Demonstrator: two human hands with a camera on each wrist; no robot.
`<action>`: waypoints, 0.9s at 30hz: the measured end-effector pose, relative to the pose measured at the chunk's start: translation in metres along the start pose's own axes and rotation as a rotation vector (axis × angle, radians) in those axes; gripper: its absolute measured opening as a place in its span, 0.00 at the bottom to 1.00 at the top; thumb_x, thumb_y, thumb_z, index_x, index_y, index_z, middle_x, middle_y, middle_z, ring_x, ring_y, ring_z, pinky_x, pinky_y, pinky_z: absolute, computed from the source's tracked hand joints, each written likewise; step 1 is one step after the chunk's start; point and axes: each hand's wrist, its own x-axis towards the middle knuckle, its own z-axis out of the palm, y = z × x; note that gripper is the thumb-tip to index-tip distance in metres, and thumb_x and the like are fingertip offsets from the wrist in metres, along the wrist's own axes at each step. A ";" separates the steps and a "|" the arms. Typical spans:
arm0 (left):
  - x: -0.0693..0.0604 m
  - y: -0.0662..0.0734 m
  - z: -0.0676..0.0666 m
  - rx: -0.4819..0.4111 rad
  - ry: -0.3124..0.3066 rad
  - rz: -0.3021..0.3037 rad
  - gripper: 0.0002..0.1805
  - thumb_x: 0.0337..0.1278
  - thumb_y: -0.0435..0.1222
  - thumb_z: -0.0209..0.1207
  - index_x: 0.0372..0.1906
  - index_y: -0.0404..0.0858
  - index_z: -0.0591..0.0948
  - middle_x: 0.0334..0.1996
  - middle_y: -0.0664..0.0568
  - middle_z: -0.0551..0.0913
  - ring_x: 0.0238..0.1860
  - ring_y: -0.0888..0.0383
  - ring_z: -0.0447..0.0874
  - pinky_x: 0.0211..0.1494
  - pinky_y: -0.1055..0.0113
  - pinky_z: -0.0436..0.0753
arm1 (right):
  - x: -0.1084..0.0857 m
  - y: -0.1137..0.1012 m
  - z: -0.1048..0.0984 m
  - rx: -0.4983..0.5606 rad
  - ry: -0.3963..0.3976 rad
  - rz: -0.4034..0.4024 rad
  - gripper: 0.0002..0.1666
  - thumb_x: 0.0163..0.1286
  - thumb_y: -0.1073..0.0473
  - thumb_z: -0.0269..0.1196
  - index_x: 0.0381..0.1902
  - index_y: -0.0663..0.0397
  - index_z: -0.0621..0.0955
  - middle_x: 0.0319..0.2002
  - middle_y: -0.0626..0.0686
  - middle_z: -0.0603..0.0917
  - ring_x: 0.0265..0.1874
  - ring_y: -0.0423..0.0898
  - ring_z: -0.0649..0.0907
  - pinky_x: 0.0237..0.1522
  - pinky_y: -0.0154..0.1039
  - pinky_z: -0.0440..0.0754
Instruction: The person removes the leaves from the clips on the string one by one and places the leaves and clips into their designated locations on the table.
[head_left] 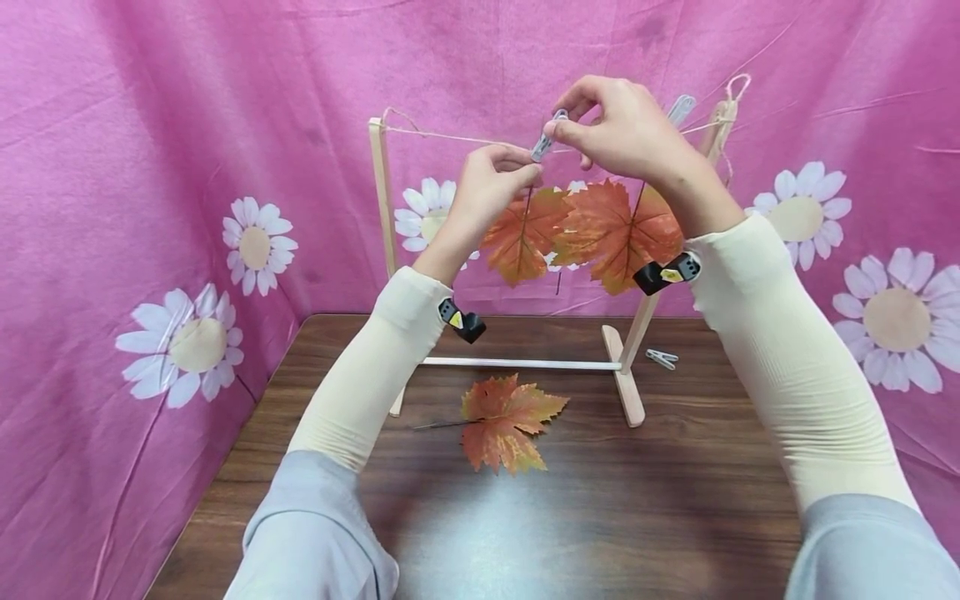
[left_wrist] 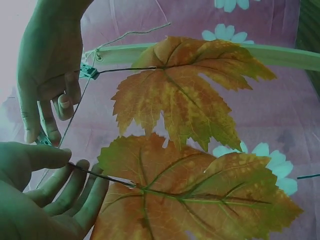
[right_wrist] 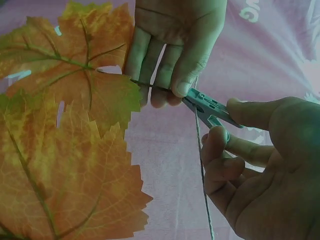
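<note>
My left hand (head_left: 487, 187) pinches the dark stem of an orange maple leaf (head_left: 519, 242) between thumb and fingers, up at the string (head_left: 457, 137). In my right hand (head_left: 626, 125) a grey clothespin (right_wrist: 210, 107) is pinched by its handle ends. Its nose meets the string and the stem beside my left thumb in the right wrist view; whether it grips them, I cannot tell. A second orange leaf (head_left: 618, 229) hangs to the right, its stem held on the string by another clothespin (left_wrist: 90, 71).
The string runs between two wooden posts (head_left: 382, 196) of a stand with a white crossbar (head_left: 525, 363). On the brown table (head_left: 315, 500) lie a loose maple leaf (head_left: 502, 425) and, right of the stand's foot (head_left: 624, 383), a clothespin (head_left: 662, 359). A pink flowered cloth (head_left: 300, 75) hangs behind.
</note>
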 end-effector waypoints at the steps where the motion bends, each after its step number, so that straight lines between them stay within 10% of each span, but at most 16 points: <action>1: 0.000 0.000 0.000 -0.010 -0.001 -0.002 0.11 0.70 0.30 0.65 0.52 0.28 0.85 0.42 0.37 0.91 0.38 0.57 0.90 0.48 0.65 0.91 | 0.000 0.000 0.000 0.010 -0.001 0.009 0.30 0.77 0.39 0.63 0.66 0.51 0.81 0.47 0.39 0.80 0.23 0.32 0.83 0.27 0.30 0.75; 27: 0.003 -0.004 0.000 -0.162 0.010 -0.024 0.12 0.66 0.27 0.67 0.51 0.26 0.88 0.35 0.44 0.90 0.38 0.53 0.90 0.47 0.65 0.91 | 0.002 -0.001 0.005 0.159 0.101 0.067 0.10 0.72 0.51 0.73 0.47 0.44 0.86 0.30 0.33 0.83 0.22 0.33 0.82 0.26 0.30 0.74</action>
